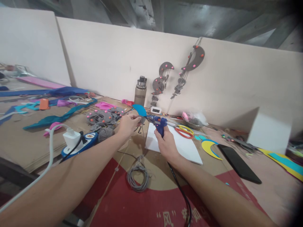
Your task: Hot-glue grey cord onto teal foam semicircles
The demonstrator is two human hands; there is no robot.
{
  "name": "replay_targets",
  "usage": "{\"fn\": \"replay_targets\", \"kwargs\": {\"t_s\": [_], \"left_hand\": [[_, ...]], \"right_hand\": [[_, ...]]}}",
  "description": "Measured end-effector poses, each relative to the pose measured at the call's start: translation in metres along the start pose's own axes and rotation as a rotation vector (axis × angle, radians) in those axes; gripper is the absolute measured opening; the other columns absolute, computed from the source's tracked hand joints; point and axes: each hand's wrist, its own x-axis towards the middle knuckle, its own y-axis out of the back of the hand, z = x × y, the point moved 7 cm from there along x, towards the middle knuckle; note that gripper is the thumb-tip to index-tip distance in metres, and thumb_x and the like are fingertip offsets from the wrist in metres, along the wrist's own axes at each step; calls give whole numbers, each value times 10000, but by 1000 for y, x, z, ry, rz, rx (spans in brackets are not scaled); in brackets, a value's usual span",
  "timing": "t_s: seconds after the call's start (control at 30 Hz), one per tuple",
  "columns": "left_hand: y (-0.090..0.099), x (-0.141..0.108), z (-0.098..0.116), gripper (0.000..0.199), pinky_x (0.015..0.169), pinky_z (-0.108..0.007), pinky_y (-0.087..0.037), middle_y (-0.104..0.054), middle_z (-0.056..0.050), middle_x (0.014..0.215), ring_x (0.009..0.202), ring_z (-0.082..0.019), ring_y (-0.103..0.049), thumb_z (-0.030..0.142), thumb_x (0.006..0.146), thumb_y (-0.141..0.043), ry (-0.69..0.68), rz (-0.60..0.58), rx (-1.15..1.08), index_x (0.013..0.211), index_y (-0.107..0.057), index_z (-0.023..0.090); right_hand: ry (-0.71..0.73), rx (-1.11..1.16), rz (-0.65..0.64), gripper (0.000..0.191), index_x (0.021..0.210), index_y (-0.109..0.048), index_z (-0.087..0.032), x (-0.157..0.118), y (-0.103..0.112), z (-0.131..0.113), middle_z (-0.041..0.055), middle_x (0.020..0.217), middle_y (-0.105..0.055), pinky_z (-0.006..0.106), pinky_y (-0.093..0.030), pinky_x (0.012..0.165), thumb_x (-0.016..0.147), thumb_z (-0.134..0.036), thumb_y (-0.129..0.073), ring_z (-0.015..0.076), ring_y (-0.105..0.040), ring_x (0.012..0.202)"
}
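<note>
My left hand (127, 125) pinches a blue felt piece (139, 110) with a curved edge, above the middle of the cardboard-covered table. In my right hand (167, 143) is a blue glue gun (161, 124), its nozzle pointing left beside the blue felt. A grey cord hangs below my left fingers towards a coil of grey cord (138, 179) on the table. Behind my right hand lies a white sheet (187, 148). A yellow and blue felt crescent (209, 149) rests to its right.
A bottle (140, 93) stands by the white board. Scissors (184, 132) lie behind the sheet, a black phone (239, 164) at right. A power strip (88, 140), grey yarn (105, 133) and felt scraps are at left. The gun's black cable runs towards the front edge.
</note>
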Motion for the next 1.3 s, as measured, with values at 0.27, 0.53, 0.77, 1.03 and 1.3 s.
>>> {"fn": "replay_targets", "kwargs": {"t_s": [0.27,0.53,0.77,1.03,1.3], "left_hand": [[-2,2,1,128,614,-254,-514,-642,-38,622,645,-158,-638,220,606,-712,-46,-38,-16,683,-679,124],[-3,4,0,139,632,-277,-533,-642,-40,667,645,-154,-639,232,621,-703,-47,-36,-54,677,-659,113],[-3,2,0,178,701,-321,-553,-646,-41,727,665,-138,-625,253,625,-712,-56,-47,-138,700,-661,100],[-3,-3,3,163,716,-340,-556,-644,-37,733,663,-130,-620,212,606,-730,-24,-21,-183,683,-652,91],[-6,-3,2,146,721,-341,-552,-637,-28,690,658,-134,-620,231,617,-704,-47,-68,-179,652,-646,102]], "right_hand": [[-26,9,20,382,1180,-513,-162,1,2,2,98,967,-653,344,-431,755,841,-328,-450,227,-587,830],[-17,30,30,375,1175,-514,-174,1,2,5,97,965,-653,351,-429,750,842,-335,-456,242,-590,844],[-21,43,53,379,1192,-507,-182,1,4,3,92,1005,-648,358,-426,795,843,-322,-458,236,-583,879],[-3,64,55,386,1194,-516,-174,-1,5,0,95,1001,-647,357,-428,791,845,-330,-457,236,-578,874],[-27,41,39,396,1193,-515,-168,-1,2,2,90,964,-654,344,-432,757,840,-338,-456,227,-584,828]]}}
